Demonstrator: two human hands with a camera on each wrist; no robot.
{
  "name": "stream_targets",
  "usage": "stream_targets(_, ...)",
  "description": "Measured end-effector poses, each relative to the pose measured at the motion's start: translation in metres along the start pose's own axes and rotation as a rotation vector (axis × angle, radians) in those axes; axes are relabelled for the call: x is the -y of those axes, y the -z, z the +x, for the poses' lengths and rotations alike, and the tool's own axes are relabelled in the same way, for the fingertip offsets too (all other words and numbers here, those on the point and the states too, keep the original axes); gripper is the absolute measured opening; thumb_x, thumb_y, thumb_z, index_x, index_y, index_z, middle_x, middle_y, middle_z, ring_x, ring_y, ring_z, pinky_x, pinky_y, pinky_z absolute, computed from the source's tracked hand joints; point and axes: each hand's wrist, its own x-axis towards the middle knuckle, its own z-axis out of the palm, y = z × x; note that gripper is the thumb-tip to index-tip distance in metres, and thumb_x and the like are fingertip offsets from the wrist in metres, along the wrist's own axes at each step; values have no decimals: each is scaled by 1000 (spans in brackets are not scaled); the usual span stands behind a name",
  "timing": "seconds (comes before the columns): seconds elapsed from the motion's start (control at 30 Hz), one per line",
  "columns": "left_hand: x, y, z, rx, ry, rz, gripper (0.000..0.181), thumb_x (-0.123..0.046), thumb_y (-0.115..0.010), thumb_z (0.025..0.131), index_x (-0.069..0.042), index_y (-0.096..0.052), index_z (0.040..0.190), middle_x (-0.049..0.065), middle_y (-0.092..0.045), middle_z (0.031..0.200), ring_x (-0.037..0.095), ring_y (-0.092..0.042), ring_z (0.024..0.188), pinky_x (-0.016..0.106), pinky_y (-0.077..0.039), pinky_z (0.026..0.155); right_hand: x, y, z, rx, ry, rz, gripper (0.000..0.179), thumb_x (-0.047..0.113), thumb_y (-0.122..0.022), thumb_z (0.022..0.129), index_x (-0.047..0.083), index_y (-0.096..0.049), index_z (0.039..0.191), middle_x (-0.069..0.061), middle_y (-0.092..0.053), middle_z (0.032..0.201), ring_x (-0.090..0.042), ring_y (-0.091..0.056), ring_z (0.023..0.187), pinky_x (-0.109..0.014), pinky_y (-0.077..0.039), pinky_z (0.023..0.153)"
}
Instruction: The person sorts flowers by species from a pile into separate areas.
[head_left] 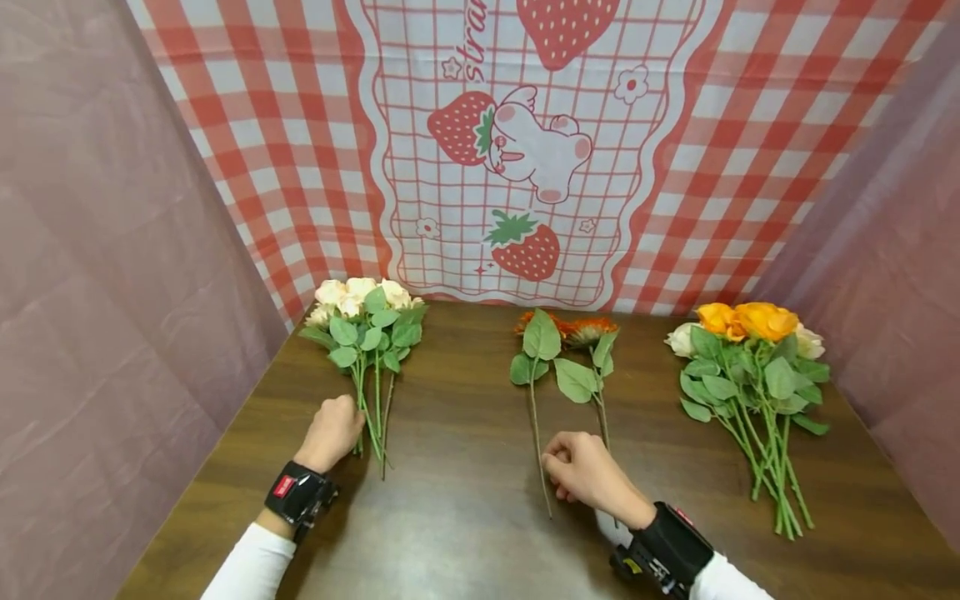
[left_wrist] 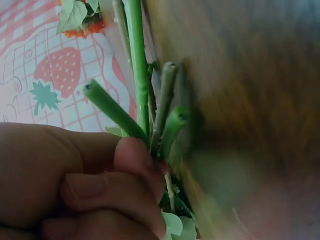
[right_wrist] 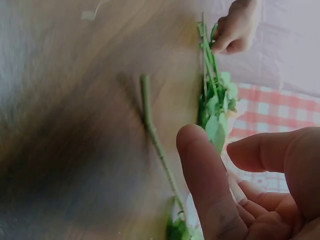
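A bunch of cream roses [head_left: 360, 296] lies on the left of the table, blooms toward the cloth. My left hand [head_left: 333, 433] pinches some of its stems near their cut ends; in the left wrist view, green stem ends [left_wrist: 112, 107] poke out past the thumb and fingers. Two orange flowers [head_left: 592, 331] with broad leaves lie at the middle, stems toward me. Between those stems is my right hand [head_left: 588, 471], its fingers bent loosely. The right wrist view shows a gap between thumb and forefinger, with one orange flower's stem [right_wrist: 157, 145] lying beyond them.
On the right lies a bunch of orange and white roses [head_left: 765, 321], its stems crossing toward the near side. A red checked cloth with strawberries [head_left: 525, 250] hangs behind the brown wooden table [head_left: 450, 533]. Pinkish curtains [head_left: 97, 250] flank both sides.
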Motion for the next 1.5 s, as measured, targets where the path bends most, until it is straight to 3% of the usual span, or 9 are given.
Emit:
stream_targets(0.2, -2, -6, -7, -101, -78, 9, 15, -2, -49, 82, 0, -46, 67, 27, -57, 60, 39, -55, 51, 53, -46, 42, 8, -1, -10, 7, 17, 22, 10, 8, -57, 86, 3, -65, 84, -4, -60, 55, -14, -56, 42, -26, -48, 36)
stream_targets(0.4, -8, -8, -14, -215, -130, 14, 18, -2, -54, 82, 1, -43, 68, 28, -56, 56, 42, -55, 48, 54, -45, 41, 14, -4, -14, 6, 67, 18, 10, 7, -56, 86, 5, -66, 84, -4, -62, 54, -12, -55, 41, -26, -48, 36)
stream_targets(0.8, -19, -1, -19, -292, -166, -68, 23, -5, -55, 85, -6, -42, 65, 11, -48, 51, 31, -53, 46, 50, -46, 41, 24, -7, -12, 10, 77, 73, 10, 8, -57, 86, 4, -66, 85, -9, -63, 56, -10, -56, 41, -25, -48, 35)
stream_targets(1.03, -22, 8, -18, -318, -224, -117, 20, -2, -53, 87, -4, -45, 68, 6, -47, 50, 18, -46, 43, 38, -42, 37, 26, -8, -11, 17, 85, 89, 10, 6, -56, 86, 3, -66, 86, -6, -62, 56, -12, -56, 43, -26, -49, 36)
stream_targets(1.37, -25, 5, -17, -455, -284, -145, 13, 0, -55, 84, -2, -51, 71, 5, -53, 50, 17, -49, 45, 36, -42, 36, 26, -9, -12, 46, 71, 101, 10, 6, -56, 86, 3, -65, 87, -9, -63, 59, -13, -58, 45, -26, -50, 38)
stream_targets(1.5, -26, 9, -17, -417, -271, -186, 13, -1, -54, 85, -2, -52, 72, 3, -50, 50, 13, -45, 43, 31, -38, 34, 26, -9, -13, 46, 72, 107, 10, 6, -57, 86, 2, -66, 87, -10, -63, 59, -13, -58, 45, -26, -50, 38)
